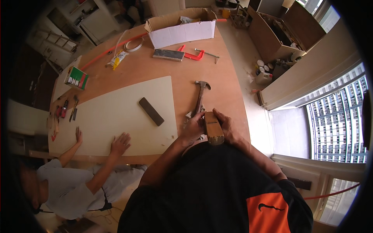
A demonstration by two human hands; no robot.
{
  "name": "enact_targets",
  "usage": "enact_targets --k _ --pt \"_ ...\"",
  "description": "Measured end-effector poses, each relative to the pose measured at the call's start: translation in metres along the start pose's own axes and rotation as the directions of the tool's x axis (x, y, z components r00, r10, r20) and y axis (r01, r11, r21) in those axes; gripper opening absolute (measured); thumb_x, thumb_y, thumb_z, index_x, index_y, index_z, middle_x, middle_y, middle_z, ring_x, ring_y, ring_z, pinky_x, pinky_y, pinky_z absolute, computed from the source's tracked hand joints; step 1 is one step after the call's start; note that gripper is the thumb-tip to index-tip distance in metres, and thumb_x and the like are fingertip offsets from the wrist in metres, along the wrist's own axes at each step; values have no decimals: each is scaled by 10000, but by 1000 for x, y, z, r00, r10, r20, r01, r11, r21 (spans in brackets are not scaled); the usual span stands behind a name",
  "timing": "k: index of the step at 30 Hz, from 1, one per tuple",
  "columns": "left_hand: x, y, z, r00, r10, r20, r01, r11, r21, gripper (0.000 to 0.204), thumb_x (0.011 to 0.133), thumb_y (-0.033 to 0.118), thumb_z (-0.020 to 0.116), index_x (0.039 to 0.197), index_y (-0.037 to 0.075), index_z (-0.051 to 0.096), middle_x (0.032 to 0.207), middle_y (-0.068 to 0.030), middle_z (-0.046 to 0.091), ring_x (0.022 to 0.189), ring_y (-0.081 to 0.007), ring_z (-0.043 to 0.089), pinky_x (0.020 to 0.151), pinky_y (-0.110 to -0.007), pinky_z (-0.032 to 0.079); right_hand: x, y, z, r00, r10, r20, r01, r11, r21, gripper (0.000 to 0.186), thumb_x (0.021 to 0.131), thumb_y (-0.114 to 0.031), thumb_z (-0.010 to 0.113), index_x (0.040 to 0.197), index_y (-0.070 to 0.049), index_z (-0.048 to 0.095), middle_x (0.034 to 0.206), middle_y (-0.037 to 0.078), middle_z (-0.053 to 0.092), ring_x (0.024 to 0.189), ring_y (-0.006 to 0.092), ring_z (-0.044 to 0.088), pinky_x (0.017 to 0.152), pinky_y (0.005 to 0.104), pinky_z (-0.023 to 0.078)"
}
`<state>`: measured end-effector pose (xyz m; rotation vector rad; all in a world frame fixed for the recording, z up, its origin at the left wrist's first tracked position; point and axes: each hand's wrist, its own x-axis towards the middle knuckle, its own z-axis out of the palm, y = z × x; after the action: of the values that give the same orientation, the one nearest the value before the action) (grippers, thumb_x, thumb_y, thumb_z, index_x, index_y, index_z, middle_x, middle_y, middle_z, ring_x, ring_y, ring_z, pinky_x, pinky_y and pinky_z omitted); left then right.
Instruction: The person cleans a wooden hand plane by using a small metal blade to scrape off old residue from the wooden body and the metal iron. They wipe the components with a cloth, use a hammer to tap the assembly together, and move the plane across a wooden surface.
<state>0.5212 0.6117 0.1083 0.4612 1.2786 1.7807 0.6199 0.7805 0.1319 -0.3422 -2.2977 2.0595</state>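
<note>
We hold a wooden plane (213, 128) off the desk (229, 77), just by its near edge and toward the near right corner. Our left hand (192, 127) is curled along one side of it and our right hand (230, 131) grips the other, so neither is free. The hammer (201, 95) lies inward from that corner, its handle end just beside our left hand; whether they touch, we cannot tell. Light shavings (189, 115) lie around there, so we judge that some cutting or clearing is done. Handling the plane seems the step in hand, and setting or checking it looks unfinished, though its blade is too small to judge. The dark bar (151, 111) rests apart on the pale sheet (116, 116), along the desk's near left part, with no hand on it.
</note>
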Motion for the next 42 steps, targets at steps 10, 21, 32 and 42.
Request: enact_targets --k 10,21,32,42 --pt "1 -10 -1 988 -148 -37 145 987 -68 573 889 -16 672 1425 -59 473 1013 -97 686 799 -131 681 645 -258 563 6 39 -8 983 180 48 -186 953 239 877 822 -210 885 1481 132 419 1409 256 592 1308 277 581 1106 366 463" --pt "7 -24 -6 982 -189 -1 187 969 -165 613 882 -22 677 1444 -81 438 1026 -122 690 788 -164 687 628 -275 554 3 46 -3 982 150 -117 -126 973 193 920 781 -11 846 1538 111 336 1510 303 491 1369 334 541 1132 384 461" --pt "7 -34 -9 982 -186 -1 183 963 -198 604 887 -26 670 1440 -81 436 1046 -143 685 803 -189 695 636 -294 566 1 42 -9 981 193 -19 -182 952 247 1129 736 -305 927 1560 111 276 1569 265 416 1443 288 434 1197 386 353" --pt "1 -6 2 959 -284 5 283 953 -107 532 893 48 717 1381 -39 525 1054 -115 699 843 -174 704 661 -298 576 2 44 -3 992 -10 -127 -10 987 -158 784 806 -84 852 1479 71 480 1372 206 644 1263 263 625 1051 369 520"
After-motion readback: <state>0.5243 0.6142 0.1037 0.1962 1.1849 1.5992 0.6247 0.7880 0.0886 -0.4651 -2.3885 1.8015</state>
